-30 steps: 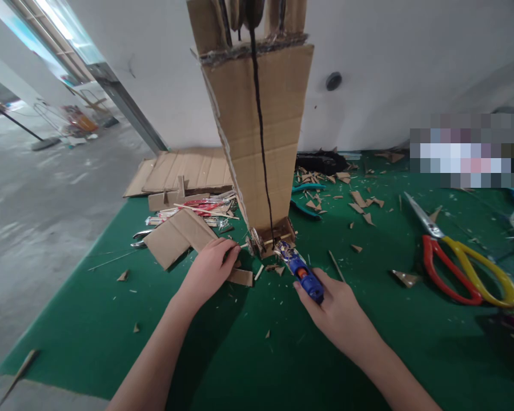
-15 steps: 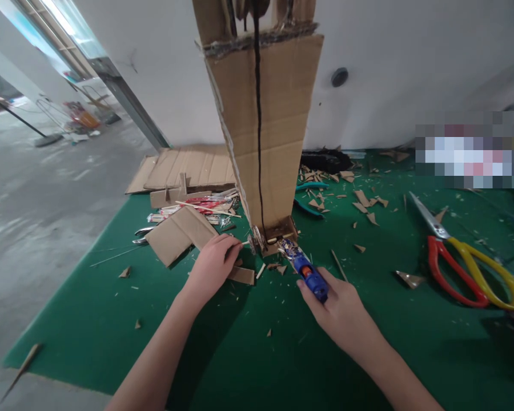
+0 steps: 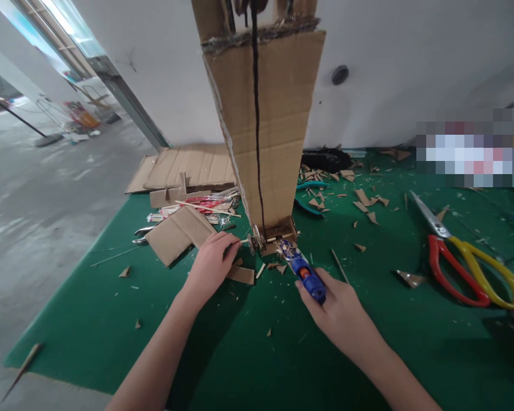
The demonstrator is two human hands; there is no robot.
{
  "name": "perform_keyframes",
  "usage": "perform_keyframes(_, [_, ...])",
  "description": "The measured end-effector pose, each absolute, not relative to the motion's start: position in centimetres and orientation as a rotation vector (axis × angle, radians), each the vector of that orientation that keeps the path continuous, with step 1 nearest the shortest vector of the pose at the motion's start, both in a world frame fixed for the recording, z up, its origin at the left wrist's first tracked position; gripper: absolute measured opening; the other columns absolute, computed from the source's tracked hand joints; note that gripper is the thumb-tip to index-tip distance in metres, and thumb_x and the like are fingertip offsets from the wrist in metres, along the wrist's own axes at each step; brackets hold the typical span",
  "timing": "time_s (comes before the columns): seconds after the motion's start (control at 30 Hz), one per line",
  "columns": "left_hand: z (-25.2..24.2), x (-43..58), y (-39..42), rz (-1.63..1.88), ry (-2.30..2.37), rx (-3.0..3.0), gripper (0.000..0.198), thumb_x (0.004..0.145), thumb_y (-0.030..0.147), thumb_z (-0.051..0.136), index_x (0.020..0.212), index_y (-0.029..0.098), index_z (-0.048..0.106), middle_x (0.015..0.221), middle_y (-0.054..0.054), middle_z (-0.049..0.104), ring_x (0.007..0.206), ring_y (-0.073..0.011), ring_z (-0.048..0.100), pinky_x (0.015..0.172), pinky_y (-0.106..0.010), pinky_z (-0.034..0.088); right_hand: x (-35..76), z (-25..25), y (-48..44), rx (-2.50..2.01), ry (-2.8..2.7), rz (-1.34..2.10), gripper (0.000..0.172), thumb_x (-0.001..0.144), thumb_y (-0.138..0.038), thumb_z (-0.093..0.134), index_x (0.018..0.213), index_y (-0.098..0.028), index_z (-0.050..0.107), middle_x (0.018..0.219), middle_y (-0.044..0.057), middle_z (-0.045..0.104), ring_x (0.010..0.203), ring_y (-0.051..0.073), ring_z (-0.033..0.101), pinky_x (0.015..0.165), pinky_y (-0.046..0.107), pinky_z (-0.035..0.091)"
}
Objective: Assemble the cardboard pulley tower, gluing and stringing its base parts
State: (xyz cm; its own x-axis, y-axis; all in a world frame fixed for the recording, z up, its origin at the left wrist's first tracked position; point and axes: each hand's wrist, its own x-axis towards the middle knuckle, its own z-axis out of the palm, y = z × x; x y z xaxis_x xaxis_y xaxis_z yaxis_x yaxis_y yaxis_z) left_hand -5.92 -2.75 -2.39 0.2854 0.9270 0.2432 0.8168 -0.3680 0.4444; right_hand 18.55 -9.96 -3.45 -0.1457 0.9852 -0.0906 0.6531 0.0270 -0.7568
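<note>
A tall cardboard tower (image 3: 265, 114) stands on the green mat (image 3: 248, 354), with a black cord running down its front. At its foot sits a small open cardboard box with a little wooden wheel (image 3: 254, 242) on the left side. My left hand (image 3: 212, 264) is closed in a pinch on a thin stick that reaches to the wheel. My right hand (image 3: 340, 311) grips a blue glue gun (image 3: 304, 271), its nozzle pointing at the base of the tower.
Red and yellow scissors (image 3: 466, 260) lie at the right. Cardboard pieces (image 3: 177, 234), sticks and pliers lie left of the tower, teal pliers (image 3: 308, 197) and many cardboard scraps behind it. Flat cardboard sheets (image 3: 184, 168) rest by the wall. Bare concrete floor lies at left.
The view has shifted slightly since the earliest frame. Both hands stay nearly still at the tower's base, the glue gun nozzle held by the small box.
</note>
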Motion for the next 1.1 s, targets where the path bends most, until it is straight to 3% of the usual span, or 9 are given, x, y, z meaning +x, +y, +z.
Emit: perform_keyframes(1.1, [-1.89,-5.89,-2.99,0.715,1.588,2.360,0.015,0.089,0.025,0.048,0.083,0.020,0.061,0.083,-0.003,0.063,0.080,-0.0175,0.055,0.076,-0.033,0.044,18.59,-3.49,-10.11,-1.635,-1.871,0.938,0.014,0.082,-0.030,0.050,0.089,-0.018,0.052,0.060,0.000,0.056,0.047,0.012,0.051,0.040,0.022,0.036])
